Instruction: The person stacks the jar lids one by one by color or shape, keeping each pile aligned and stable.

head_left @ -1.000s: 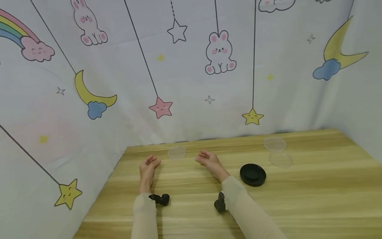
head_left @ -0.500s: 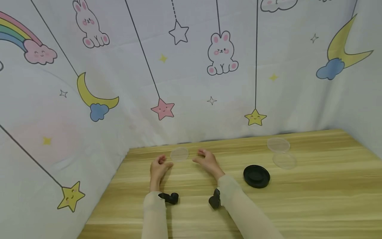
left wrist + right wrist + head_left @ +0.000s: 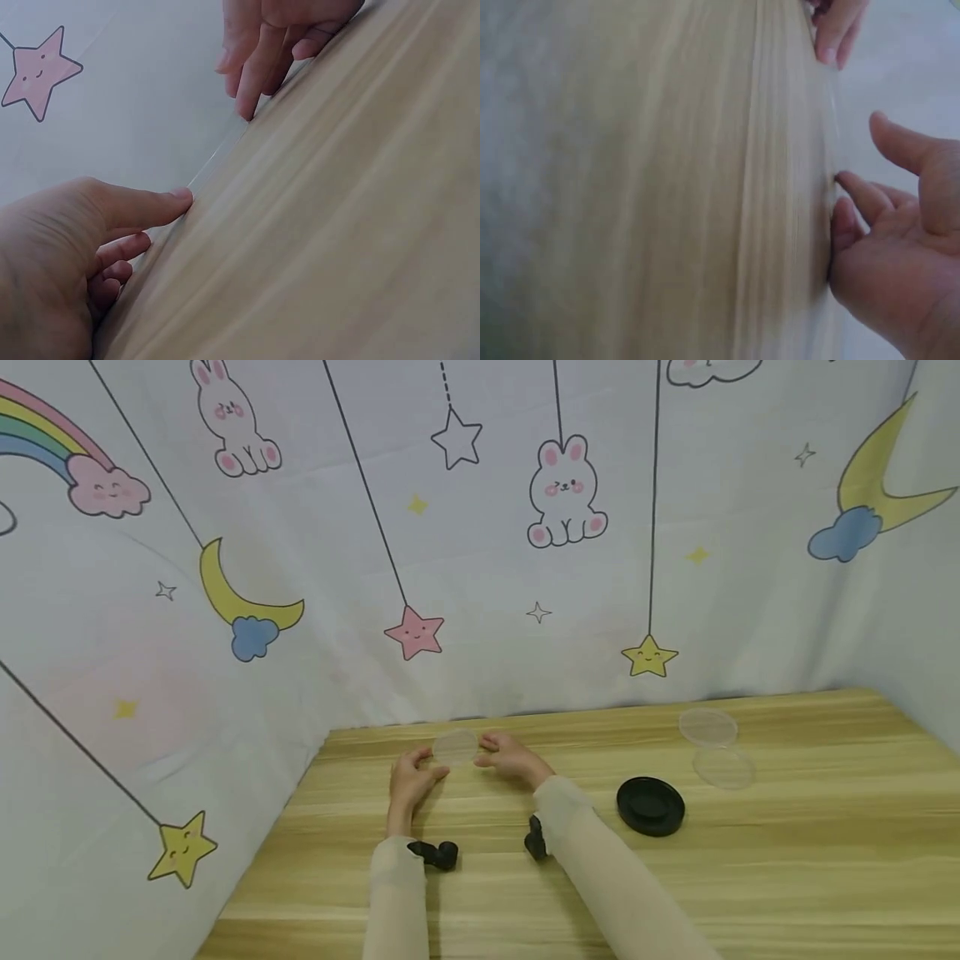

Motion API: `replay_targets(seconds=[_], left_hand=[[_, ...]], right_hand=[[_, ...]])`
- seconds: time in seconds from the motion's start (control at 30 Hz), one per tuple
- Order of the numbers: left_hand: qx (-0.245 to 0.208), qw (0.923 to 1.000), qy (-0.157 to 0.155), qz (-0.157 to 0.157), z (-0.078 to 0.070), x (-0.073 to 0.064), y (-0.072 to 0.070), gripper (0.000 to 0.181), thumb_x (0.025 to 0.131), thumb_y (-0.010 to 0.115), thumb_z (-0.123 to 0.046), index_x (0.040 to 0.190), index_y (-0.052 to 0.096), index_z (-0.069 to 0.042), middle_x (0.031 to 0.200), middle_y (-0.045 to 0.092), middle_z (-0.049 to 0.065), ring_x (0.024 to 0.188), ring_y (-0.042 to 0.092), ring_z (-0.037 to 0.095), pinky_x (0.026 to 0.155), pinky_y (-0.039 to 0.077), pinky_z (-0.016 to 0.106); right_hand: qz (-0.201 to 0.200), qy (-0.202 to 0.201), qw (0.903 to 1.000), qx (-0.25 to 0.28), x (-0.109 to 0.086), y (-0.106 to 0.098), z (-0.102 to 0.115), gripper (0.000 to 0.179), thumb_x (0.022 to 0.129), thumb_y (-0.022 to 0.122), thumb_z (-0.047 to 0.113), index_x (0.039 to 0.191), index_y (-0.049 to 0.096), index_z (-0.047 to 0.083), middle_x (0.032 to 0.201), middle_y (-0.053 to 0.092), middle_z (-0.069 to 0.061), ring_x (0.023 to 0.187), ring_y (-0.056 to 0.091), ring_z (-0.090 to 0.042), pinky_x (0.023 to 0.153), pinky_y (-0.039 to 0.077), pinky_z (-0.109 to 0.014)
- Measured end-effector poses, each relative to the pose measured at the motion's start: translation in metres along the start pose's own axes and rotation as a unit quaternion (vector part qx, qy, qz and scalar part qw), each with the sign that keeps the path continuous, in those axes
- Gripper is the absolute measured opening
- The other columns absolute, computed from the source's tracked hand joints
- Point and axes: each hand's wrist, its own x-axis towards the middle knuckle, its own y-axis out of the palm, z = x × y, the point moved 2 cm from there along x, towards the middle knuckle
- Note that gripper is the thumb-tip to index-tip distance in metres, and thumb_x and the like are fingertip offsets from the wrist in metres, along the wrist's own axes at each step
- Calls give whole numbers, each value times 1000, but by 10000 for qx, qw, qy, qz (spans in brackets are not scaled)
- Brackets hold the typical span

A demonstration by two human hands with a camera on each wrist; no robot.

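Observation:
A clear round disc (image 3: 455, 747) lies flat near the table's far edge, between my two hands. In the head view my left hand (image 3: 411, 781) is at its left edge, fingers and thumb spread along the rim. Its thumb (image 3: 161, 206) touches the disc's thin edge in the left wrist view. From the other side my right hand (image 3: 513, 757) reaches the right edge. The right wrist view has its thumb (image 3: 904, 142) raised clear of the disc while a fingertip meets the table by the rim. I see no firm grip by either hand.
A black round dish (image 3: 650, 807) sits to the right of my right forearm. Behind it lie two more clear discs, one farther back (image 3: 708, 727) and one nearer (image 3: 723, 767), close together. A printed cloth (image 3: 487, 568) hangs behind the wooden table (image 3: 525, 918).
Both hands have closed in on the clear disc, the left moving right and the right moving left. Their fingertips are now at its rim. The view has shifted slightly.

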Motion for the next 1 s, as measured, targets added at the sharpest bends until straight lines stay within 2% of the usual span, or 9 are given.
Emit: replay_targets(seconds=[0.2, 0.37, 0.5, 0.7, 0.83, 1.0], left_hand=[[-90, 9999, -44, 31, -1, 0, 1, 46, 81, 78, -15, 121, 65, 1, 126, 60, 20, 110, 53, 33, 94, 41, 46], [-347, 9993, -96, 10, -2, -2, 0, 45, 82, 78, -15, 122, 64, 0, 125, 64, 19, 107, 55, 31, 88, 42, 36], [-679, 9977, -10, 77, -3, -2, 2, 45, 82, 77, -12, 123, 62, 2, 123, 64, 22, 107, 56, 33, 82, 42, 28], [-1362, 9903, -113, 262, -8, -2, 5, 49, 80, 78, -8, 124, 60, 2, 122, 60, 24, 103, 57, 30, 73, 42, 24], [-1713, 9839, -171, 481, -12, -3, 8, 51, 79, 78, -6, 125, 57, 3, 121, 58, 23, 103, 57, 28, 76, 43, 24], [-1915, 9790, -154, 682, -16, -4, 12, 54, 81, 76, -5, 129, 53, 3, 128, 57, 24, 112, 54, 31, 85, 44, 29]], right_hand=[[-79, 34, 9998, 163, -2, 1, 0, 70, 95, 61, 10, 151, 23, -6, 154, 35, -22, 146, 30, -35, 119, 26, -46], [-162, 34, 9987, 485, -5, 2, 1, 69, 95, 61, 7, 152, 24, -4, 154, 37, -22, 145, 32, -37, 118, 28, -48], [-254, 72, 9970, 733, -6, 0, -1, 68, 95, 60, 6, 152, 25, -2, 154, 36, -21, 143, 34, -38, 116, 32, -49], [-383, 51, 9929, 1121, -9, -2, -4, 63, 97, 56, 5, 151, 26, -3, 155, 33, -24, 138, 41, -40, 112, 38, -48], [-666, 135, 9914, 1117, -11, -4, -6, 59, 97, 57, 9, 149, 34, 0, 150, 39, -24, 131, 48, -39, 105, 44, -47], [-852, 212, 9869, 1353, -13, -5, -9, 57, 95, 58, 8, 148, 38, 1, 147, 42, -25, 128, 50, -37, 99, 48, -41]])
